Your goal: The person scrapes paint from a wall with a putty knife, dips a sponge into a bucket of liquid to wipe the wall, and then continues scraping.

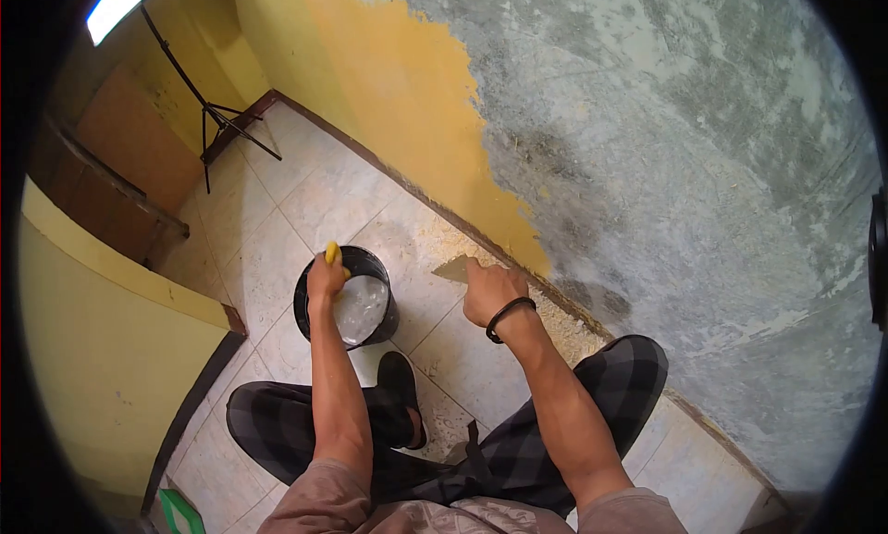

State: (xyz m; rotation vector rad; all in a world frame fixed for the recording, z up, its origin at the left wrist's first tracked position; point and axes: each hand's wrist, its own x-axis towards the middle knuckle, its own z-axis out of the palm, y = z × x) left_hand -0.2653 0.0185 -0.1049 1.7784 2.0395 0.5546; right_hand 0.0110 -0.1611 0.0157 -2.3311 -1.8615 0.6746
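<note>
Over the black bucket (392, 316), my left hand (324, 279) is closed around a yellow-handled tool (332, 252); its lower end is hidden by the hand and bucket. Whitish-grey paste (363, 310) lies inside the bucket. My right hand (495, 293), with a dark band on the wrist, grips a putty knife (451, 270). Its flat blade points left, above the floor tiles near the foot of the wall. Beside that hand rises the wall, part yellow paint (435, 108), part bare grey plaster (647, 164).
Pale scraped flakes (564, 316) lie along the wall base. A black tripod stand (222, 122) is at the far corner. On the left is a low yellow wall (111, 349) with a dark base. A green object (180, 511) lies at lower left. My black shoe (398, 386) is close to the bucket.
</note>
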